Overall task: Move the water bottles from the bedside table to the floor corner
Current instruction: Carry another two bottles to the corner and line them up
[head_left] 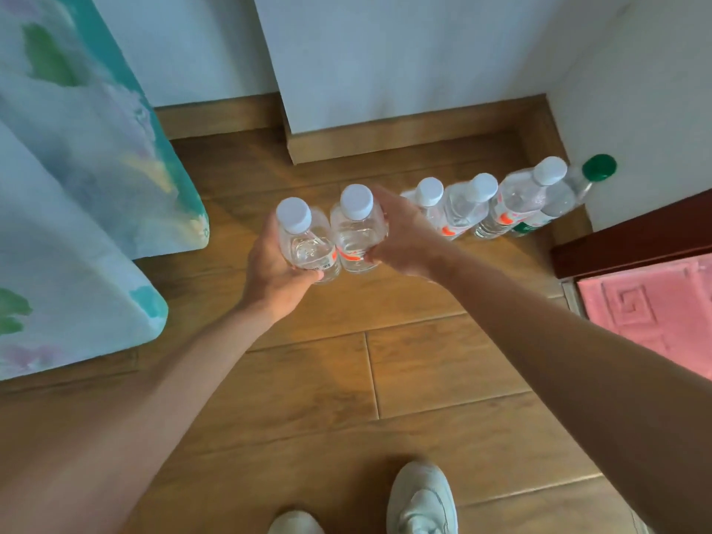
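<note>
My left hand (271,269) grips a clear water bottle with a white cap (304,240) from below and the left. My right hand (404,237) grips a second white-capped bottle (356,233) from the right. Both bottles are upright and side by side above the wooden floor (385,364). To their right, a row of bottles stands on the floor toward the wall corner: three white-capped ones (429,196) (466,204) (520,198) and a green-capped one (566,194) at the far end, leaning against the wall.
A bed with a floral cover (77,186) fills the left side. White walls with a wooden skirting board (404,140) close the back. A dark red door frame (632,240) and a pink mat (655,302) lie right. My white shoes (420,499) are at the bottom.
</note>
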A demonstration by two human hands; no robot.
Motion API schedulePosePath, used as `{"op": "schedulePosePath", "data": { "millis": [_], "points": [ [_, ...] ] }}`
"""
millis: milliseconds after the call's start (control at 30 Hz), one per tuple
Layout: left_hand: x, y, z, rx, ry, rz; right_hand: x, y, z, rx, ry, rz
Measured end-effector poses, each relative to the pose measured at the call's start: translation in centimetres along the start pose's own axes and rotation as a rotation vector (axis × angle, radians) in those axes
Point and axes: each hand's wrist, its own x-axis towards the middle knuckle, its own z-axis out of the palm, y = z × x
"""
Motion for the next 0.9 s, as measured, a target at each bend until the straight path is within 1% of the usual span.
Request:
{"op": "schedulePosePath", "data": {
  "millis": [133,400,533,700,900],
  "points": [
    [2.3,-1.8,1.1,0.015,-0.007,0.031,1.9,1.6,1.1,0.036,0.077,-0.012],
    [4.0,-3.9,2.8,-0.012,0.036,0.047,3.8,3.3,2.8,0.164,0.143,0.020],
    [4.8,-4.1,3.1,-0.031,0.049,0.081,4.5,3.5,2.8,0.160,0.182,0.013],
    [5.1,-4.3,3.1,-0.033,0.044,0.094,5.4,3.8,3.1,0.151,0.192,0.001],
    [5.0,-4.9,2.7,-0.013,0.030,0.095,5.5,3.9,3.8,0.154,0.162,0.008]
  ]
}}
